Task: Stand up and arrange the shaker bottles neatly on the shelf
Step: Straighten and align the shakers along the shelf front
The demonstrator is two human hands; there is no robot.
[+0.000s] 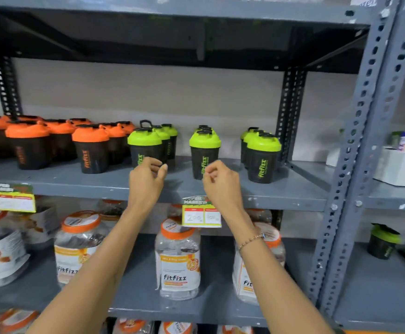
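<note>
Both forearms reach up, left hand (146, 175) and right hand (218, 179) loosely curled, holding nothing, before three upright rows of green-lidded shaker bottles (204, 150) on the shelf (281, 191).

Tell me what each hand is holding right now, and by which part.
Nothing is held. The left hand and right hand hover, fingers loosely curled, in front of the green-lidded black plastic shaker bottles on the grey metal shelf.

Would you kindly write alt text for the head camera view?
Two bare hands, left hand and right hand, reach toward upright green-lidded shaker bottles on a grey metal shelf; orange-lidded shaker bottles stand left.
</note>
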